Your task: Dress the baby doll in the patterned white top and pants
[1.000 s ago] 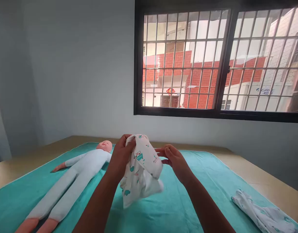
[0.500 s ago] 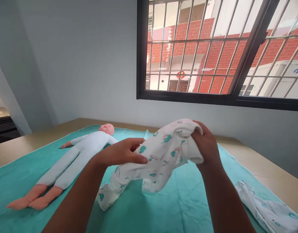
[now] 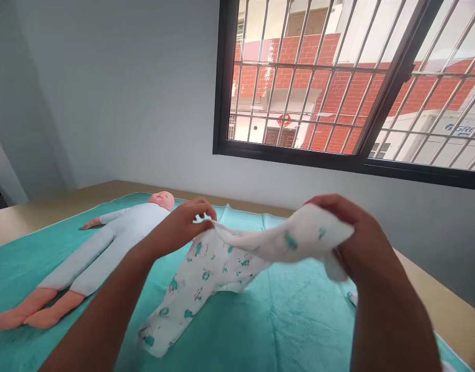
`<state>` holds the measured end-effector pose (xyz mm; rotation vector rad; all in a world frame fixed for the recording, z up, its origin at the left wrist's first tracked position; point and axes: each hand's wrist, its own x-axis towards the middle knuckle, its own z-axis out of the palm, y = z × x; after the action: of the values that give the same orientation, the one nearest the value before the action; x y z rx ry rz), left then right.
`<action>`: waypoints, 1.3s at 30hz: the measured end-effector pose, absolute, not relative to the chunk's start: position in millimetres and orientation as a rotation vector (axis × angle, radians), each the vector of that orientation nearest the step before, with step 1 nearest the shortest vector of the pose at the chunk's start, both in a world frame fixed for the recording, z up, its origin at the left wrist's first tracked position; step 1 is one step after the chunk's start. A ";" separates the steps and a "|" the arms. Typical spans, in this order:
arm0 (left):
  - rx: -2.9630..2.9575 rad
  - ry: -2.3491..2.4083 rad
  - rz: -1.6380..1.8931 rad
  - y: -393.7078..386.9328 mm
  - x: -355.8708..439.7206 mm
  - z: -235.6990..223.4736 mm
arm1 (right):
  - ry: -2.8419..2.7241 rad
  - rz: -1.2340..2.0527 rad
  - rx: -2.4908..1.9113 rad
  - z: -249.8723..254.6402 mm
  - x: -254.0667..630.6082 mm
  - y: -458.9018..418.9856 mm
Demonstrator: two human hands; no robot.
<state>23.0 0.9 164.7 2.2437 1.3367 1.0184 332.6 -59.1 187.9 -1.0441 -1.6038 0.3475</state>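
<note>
A white baby garment (image 3: 206, 268) with green and pink prints stretches between my two hands above the green cloth. My left hand (image 3: 187, 219) pinches its upper edge between thumb and fingers. At the other end, my right hand (image 3: 357, 232) is closed on a bunched, motion-blurred part of it; some of those fingers are hidden behind the fabric. One leg or sleeve of the garment hangs toward the lower left and its end reaches the cloth. Left of my left hand, a baby doll (image 3: 125, 230) in a pale one-piece suit lies on its back.
A green cloth (image 3: 237, 336) covers much of the wooden table (image 3: 470, 325). Another printed garment (image 3: 352, 298) shows in part behind my right forearm. Beyond the table stand a grey wall (image 3: 144, 103) and a barred window (image 3: 299, 82).
My hands have moved apart, the right one farther right. The garment, bunched before, is now spread between them, its hanging part opened out. The view has shifted slightly right.
</note>
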 end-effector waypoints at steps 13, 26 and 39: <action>1.473 0.408 1.218 -39.9 54.4 166.6 | -1.842 0.876 -0.880 180.9 282.5 -46.6; 1.508 0.566 0.723 -51.7 58.9 177.8 | -1.807 1.523 -0.440 163.8 292.7 -37.5; 2.267 1.739 1.163 -7.6 26.9 172.7 | -2.046 0.383 -1.423 168.5 330.6 -24.4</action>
<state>26.9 -7.6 172.7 2.2674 1.7386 1.1627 330.6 -24.4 168.5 -1.4230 -2.0456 0.3827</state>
